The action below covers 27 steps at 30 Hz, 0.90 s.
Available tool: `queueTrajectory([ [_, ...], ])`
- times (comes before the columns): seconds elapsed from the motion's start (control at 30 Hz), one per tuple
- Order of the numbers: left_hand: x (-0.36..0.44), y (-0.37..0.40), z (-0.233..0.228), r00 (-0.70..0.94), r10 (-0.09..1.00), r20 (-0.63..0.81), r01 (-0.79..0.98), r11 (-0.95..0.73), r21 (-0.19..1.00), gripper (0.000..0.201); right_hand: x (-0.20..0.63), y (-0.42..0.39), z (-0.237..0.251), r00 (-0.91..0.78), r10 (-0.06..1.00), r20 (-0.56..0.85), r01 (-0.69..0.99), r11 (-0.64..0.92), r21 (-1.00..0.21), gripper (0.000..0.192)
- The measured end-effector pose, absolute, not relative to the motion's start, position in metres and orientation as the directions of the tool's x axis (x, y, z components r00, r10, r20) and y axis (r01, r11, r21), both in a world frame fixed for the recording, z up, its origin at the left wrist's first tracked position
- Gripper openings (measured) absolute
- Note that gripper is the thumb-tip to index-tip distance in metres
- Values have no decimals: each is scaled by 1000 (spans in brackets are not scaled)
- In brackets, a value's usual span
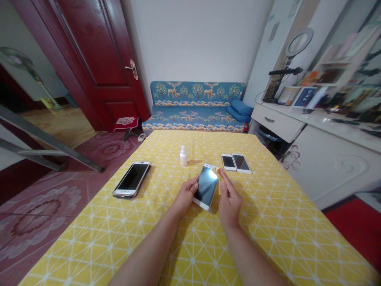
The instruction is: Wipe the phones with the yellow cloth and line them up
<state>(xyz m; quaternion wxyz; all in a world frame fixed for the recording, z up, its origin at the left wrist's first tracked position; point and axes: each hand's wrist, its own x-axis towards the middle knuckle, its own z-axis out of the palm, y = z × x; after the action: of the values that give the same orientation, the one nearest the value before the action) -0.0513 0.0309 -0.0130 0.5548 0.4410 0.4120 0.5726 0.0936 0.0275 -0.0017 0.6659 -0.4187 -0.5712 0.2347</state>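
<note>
My left hand point(187, 194) is closed on the left edge of a white smartphone point(205, 188), thumb on the front. The phone is tilted above the table, its dark screen facing me with a bright glare near the top. My right hand point(229, 200) pinches a small yellow cloth point(219, 180) against the phone's upper right edge; part of the cloth is hidden by the fingers. Beyond the phone a small white bottle point(183, 157) stands upright. Two white phones point(241, 163) lie side by side at the right. Another white phone point(132, 178) lies at the left, raised on something dark.
A yellow patterned tablecloth point(143, 234) covers the table. Past its far edge is a blue sofa point(190, 113). A red stool point(126, 123) stands by the red door point(95, 47). On the right, a white dresser point(278, 121) holds a ring light point(309, 37) and several small items.
</note>
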Motion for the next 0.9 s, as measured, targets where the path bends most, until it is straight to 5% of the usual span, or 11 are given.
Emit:
queueTrajectory([
  [0.27,-53,31,-14,-153,956,250,221,-213,952,39,94,30,-3,339,801,493,134,477,-869,33],
  [0.5,-49,17,1,18,949,314,635,-253,729,90,95,31,-3,311,832,460,98,453,-886,34],
  [0.73,-53,16,4,237,909,342,563,-416,714,80,99,35,-10,397,847,355,22,378,-926,32],
  [0.9,-53,14,9,324,903,283,253,-371,893,71,100,37,-13,434,863,259,-157,356,-921,32],
])
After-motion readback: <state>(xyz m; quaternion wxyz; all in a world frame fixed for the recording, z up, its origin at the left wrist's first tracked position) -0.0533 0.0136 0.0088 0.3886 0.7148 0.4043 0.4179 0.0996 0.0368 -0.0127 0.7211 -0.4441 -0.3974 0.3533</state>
